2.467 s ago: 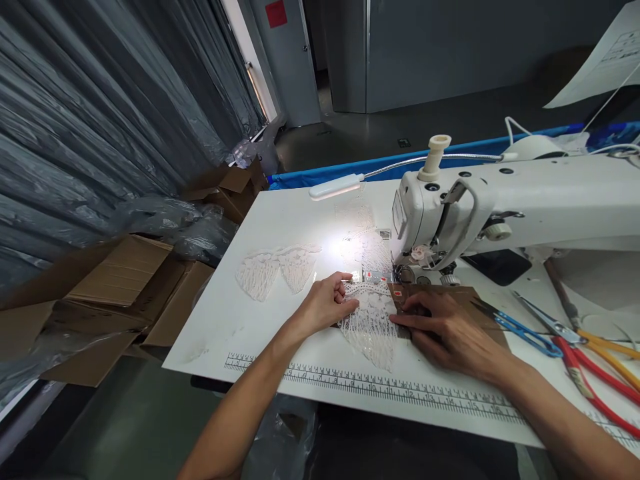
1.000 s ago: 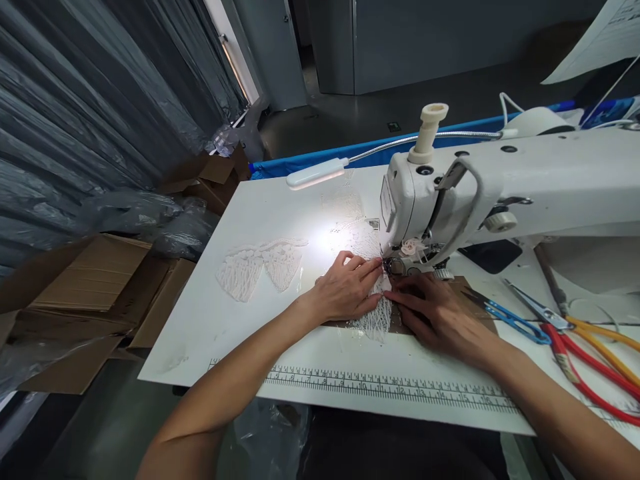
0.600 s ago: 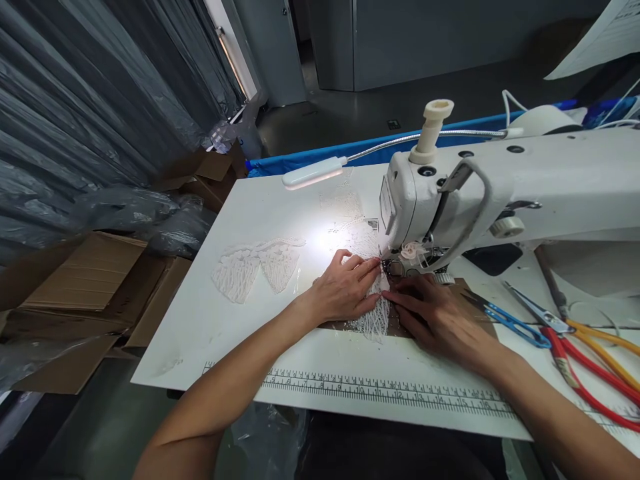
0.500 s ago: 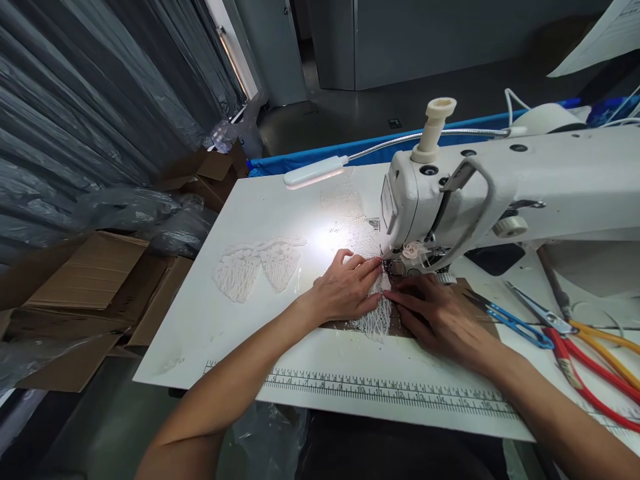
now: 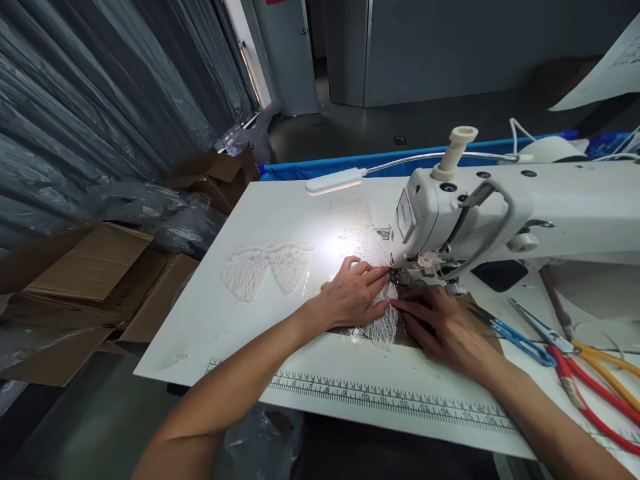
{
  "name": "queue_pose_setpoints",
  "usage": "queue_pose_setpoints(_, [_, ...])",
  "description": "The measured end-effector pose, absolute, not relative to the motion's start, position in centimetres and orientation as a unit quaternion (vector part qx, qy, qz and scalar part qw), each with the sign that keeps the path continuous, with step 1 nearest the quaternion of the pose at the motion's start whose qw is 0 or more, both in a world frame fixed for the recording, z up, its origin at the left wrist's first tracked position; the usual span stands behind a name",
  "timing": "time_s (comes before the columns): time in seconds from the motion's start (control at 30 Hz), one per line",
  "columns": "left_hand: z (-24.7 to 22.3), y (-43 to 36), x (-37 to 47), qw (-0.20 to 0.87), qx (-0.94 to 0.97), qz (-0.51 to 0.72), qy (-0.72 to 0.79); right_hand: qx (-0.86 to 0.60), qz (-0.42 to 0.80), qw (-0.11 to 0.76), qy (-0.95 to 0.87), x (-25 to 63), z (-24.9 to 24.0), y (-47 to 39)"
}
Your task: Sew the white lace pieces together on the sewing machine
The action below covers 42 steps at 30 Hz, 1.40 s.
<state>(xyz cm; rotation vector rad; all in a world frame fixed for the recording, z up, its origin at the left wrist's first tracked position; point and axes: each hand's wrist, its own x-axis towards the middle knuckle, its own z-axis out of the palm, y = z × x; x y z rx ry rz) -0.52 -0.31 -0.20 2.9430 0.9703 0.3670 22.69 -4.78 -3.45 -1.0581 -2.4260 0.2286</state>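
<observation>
White lace [image 5: 383,331] lies under the needle area of a white sewing machine [image 5: 425,207], over a brown plate. My left hand [image 5: 355,293] rests flat on the lace, fingers spread, its fingertips close to the presser foot. On the other side, my right hand [image 5: 440,323] touches the lace's right edge with its index fingertip; the other fingers are apart and partly curled over the brown plate. Another lace piece with two pointed lobes [image 5: 267,267] lies flat at the left of the white table [image 5: 200,333].
Blue thread snips [image 5: 523,341], red-handled scissors [image 5: 570,380] and yellow-handled scissors [image 5: 595,353] lie at the right. A lamp [image 5: 336,181] lights the table. Open cardboard boxes [image 5: 90,267] stand at the left. A ruler strip [image 5: 365,397] runs along the front edge.
The view has shifted slightly, so the machine and table appear a little further right and lower. Both hands keep nearly the same place on the lace.
</observation>
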Motion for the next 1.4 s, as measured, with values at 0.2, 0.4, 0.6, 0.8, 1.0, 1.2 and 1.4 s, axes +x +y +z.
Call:
queue_pose_setpoints(0.2, [-0.3,-0.6,-0.4,0.009,0.937,0.129,0.324,-0.389,0.089,0.23,-0.887,23.0,-3.4,-4.9])
queue_pose_setpoints(0.4, [-0.8,-0.8,-0.1,0.01,0.949,0.145,0.278,-0.42,0.059,0.2,-0.883,23.3,-3.3,-5.1])
queue_pose_setpoints(0.6, [-0.6,-1.1,-0.2,0.016,0.952,0.144,0.271,-0.421,0.042,0.184,-0.887,23.0,-3.0,-5.2])
queue_pose_setpoints(0.8, [-0.7,-0.9,-0.7,-0.006,0.951,0.157,0.265,-0.432,0.005,0.176,-0.885,22.7,-3.2,-5.3])
queue_pose_setpoints(1.0, [-0.6,-0.8,-0.6,-0.024,0.951,0.144,0.271,-0.445,-0.008,0.147,-0.883,22.7,-3.5,-5.0])
queue_pose_setpoints(1.2, [-0.3,-1.0,-0.5,-0.024,0.949,0.129,0.286,-0.457,-0.021,0.137,-0.879,22.3,-3.3,-4.9])
queue_pose_setpoints(1.4, [-0.5,-1.0,-0.3,-0.024,0.948,0.126,0.292,-0.462,-0.05,0.127,-0.876,22.1,-3.1,-5.0])
